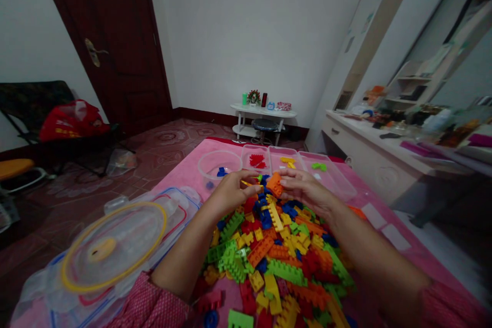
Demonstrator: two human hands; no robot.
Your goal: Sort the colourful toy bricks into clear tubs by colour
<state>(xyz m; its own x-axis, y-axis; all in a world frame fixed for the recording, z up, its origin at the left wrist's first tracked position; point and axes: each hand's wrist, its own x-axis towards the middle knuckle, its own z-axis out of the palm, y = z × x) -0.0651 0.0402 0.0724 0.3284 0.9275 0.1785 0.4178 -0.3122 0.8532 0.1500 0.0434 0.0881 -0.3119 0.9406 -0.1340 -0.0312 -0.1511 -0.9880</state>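
Block pile (277,261) lies below both hands. Right hand (307,192) grip pinches orange block (274,184); left hand (230,193) grip clenched on thin yellow piece (246,183).

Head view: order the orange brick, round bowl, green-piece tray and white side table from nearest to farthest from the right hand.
1. orange brick: touching the right hand, at its left side.
2. green-piece tray: just behind the hand.
3. round bowl: farther off, across to the left.
4. white side table: far back by the wall.
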